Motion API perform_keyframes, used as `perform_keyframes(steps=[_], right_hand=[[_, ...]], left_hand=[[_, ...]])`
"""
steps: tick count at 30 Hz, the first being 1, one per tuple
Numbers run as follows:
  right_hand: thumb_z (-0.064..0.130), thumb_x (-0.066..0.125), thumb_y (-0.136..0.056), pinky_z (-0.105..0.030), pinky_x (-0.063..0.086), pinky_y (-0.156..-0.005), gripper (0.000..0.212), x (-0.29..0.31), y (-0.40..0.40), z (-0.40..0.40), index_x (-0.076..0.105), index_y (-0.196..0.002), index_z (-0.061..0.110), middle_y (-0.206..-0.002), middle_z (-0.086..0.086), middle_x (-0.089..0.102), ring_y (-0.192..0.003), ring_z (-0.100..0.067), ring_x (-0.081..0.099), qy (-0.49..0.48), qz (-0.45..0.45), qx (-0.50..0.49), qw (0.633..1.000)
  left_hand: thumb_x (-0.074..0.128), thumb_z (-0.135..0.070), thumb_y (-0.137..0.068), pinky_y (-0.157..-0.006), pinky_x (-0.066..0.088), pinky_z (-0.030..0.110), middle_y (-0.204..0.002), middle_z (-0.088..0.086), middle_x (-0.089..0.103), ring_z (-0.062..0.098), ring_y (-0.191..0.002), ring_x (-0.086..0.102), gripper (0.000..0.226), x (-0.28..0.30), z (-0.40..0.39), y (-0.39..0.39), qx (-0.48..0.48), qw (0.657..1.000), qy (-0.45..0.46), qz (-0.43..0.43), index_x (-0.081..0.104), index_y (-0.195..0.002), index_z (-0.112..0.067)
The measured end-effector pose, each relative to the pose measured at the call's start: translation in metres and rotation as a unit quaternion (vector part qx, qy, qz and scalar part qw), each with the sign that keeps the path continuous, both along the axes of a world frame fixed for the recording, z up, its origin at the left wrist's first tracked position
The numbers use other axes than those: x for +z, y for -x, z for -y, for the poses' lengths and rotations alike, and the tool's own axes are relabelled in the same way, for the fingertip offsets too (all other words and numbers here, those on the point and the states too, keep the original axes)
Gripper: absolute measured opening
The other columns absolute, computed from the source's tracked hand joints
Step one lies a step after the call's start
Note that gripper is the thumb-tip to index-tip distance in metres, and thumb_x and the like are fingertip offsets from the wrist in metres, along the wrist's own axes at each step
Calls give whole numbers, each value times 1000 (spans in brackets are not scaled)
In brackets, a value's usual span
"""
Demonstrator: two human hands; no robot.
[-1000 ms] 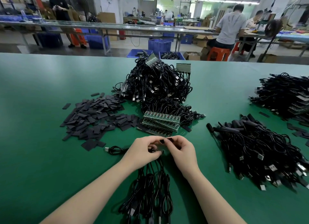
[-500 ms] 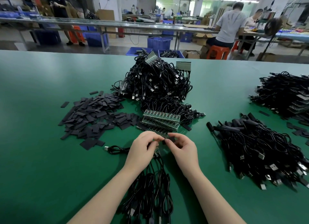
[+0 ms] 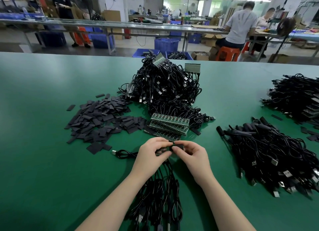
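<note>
Low centre of frame: pinching black sleeve (image 3: 178, 146) in right grip (image 3: 193, 155), clasping small circuit board (image 3: 159, 151) in left grip (image 3: 151, 155), sleeve at board's end. Likely far from finished: sleeved cables (image 3: 276, 154) heaped at right, bigger unsleeved heap (image 3: 165, 89) upper centre, loose sleeves (image 3: 100, 120) left.

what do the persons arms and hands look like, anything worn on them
The left hand and right hand are bare, with no gloves. The left forearm and right forearm are uncovered down to the picture's edge; no sleeve is in view. No watch, bracelet or ring shows.
</note>
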State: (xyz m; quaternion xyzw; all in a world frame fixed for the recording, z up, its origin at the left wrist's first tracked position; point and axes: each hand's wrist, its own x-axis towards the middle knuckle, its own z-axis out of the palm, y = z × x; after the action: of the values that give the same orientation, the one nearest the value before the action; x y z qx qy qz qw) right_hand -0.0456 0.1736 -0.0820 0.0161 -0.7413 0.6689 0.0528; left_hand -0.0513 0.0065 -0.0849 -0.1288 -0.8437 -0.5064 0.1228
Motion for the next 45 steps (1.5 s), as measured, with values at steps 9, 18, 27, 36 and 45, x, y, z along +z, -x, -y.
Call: perform_keyframes(steps=[9, 18, 27, 36, 45], right_hand=[[7, 82, -77, -13, 50, -67, 25, 6, -4, -2, 78, -92, 28, -74, 7, 75, -68, -3, 65, 39, 2, 33, 999], [11, 84, -77, -18, 54, -67, 20, 5, -5, 0, 79, -86, 29, -79, 0, 77, -70, -7, 67, 10, -4, 18, 1000], [17, 80, -83, -17, 50, -60, 17, 3, -3, -1, 78, -79, 33, -71, 3, 74, -62, -4, 62, 30, 5, -40, 999], [15, 79, -82, -32, 54, -68, 11, 5, -5, 0, 77, -80, 26, -74, -4, 74, -67, -13, 66, 34, 14, -19, 999], [12, 79, -83, -20, 53, -68, 25, 7, -6, 0, 77, -82, 38, -79, 5, 77, -71, -6, 69, 26, -3, 2, 1000]], left_hand=[[74, -17, -84, -88, 40, 5, -105, -26, 62, -9, -105, 56, 34, 3, 0, 0, -10, 1000, -8, -4, 68, -97, -49], [74, -13, -83, -85, 42, 6, -96, -23, 65, -7, -99, 59, 19, 1, 0, 0, -14, 1000, 3, -28, 77, -96, -27], [74, -11, -79, -78, 43, 5, -102, -18, 62, -7, -97, 59, 60, -2, -1, -2, 14, 1000, -21, 12, 57, -99, -66], [76, -20, -81, -86, 40, 2, -100, -31, 64, -12, -102, 57, 29, -2, 0, -6, 61, 997, 17, -46, 73, -102, -40], [78, -21, -80, -84, 43, 4, -92, -31, 68, -10, -94, 63, 50, 1, 0, -7, 49, 998, -43, 9, 60, -99, -64]])
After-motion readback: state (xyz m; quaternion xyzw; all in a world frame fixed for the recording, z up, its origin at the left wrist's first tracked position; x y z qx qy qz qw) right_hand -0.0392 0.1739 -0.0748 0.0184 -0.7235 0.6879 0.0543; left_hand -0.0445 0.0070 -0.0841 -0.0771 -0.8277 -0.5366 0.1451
